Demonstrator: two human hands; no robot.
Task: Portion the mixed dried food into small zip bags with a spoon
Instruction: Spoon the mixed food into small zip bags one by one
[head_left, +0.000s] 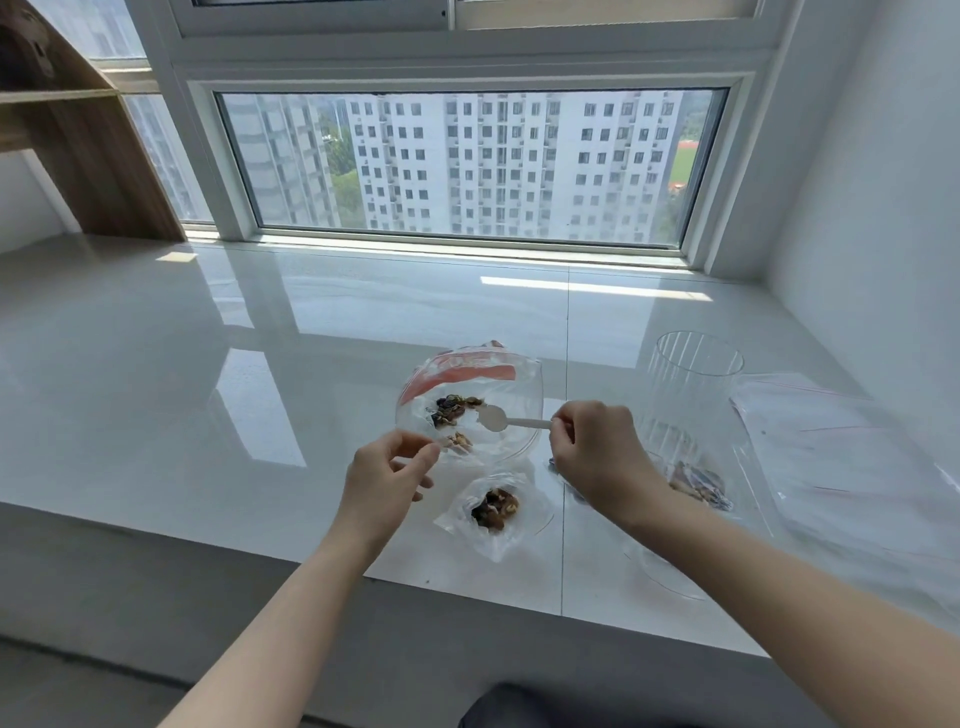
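Both forearms reach in from the bottom edge over a glossy white bench (260, 364). Left hand (387, 475) has fingers curled, thumb and forefinger pinching the near edge of a clear bowl (524, 395), or possibly the plastic at its rim; can't tell exactly which. Right hand (597, 447) is clenched around the handle end of a small white spoon (506, 420), scoop pointing left into the bowl. Spoon scoop looks empty, sitting just right of the mixed dried food (452, 410) in the bowl. Food lies between the two hands, slightly beyond them. Inside the bowl at its far side, a bag with a red strip (467, 371).

Near edge, just below the bowl and between the wrists: small zip bag (493, 512) lying flat with a portion of dark and tan pieces inside. Second filled bag (696, 486) is right of the right hand, partly hidden by the wrist. Clear ribbed cup (696, 374) stands upright behind it. Stack of flat bags (841, 452) at far right. Window (467, 166) behind the bench, wooden shelf (78, 130) at left.
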